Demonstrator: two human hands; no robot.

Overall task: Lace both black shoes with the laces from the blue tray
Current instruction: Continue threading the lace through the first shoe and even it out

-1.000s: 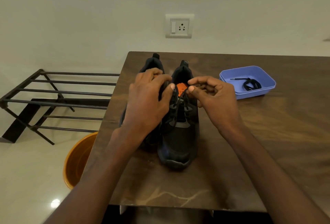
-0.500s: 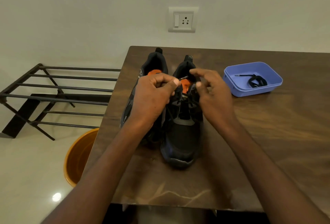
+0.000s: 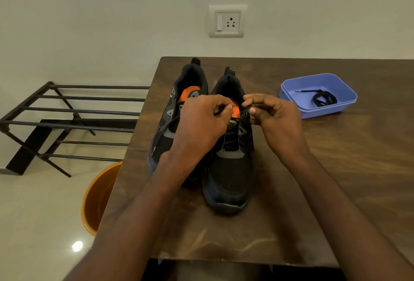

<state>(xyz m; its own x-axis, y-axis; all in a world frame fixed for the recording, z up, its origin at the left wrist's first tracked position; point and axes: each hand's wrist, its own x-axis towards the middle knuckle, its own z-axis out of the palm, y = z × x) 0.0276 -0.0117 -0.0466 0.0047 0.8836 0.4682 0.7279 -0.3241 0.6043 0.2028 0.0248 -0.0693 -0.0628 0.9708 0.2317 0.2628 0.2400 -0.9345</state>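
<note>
Both hands are pinching lace ends over the right shoe (image 3: 230, 168): left hand (image 3: 201, 123), right hand (image 3: 276, 119). Apparently near the top eyelets; tension should stay even.

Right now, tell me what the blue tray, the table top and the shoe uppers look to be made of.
Blue tray: looks like moulded plastic, smooth with a thin rim.
Table top: dark wood or wood-look laminate, with streaky grain and a slight sheen.
Right shoe: upper looks like matte black fabric mesh; I can't be sure.
</note>
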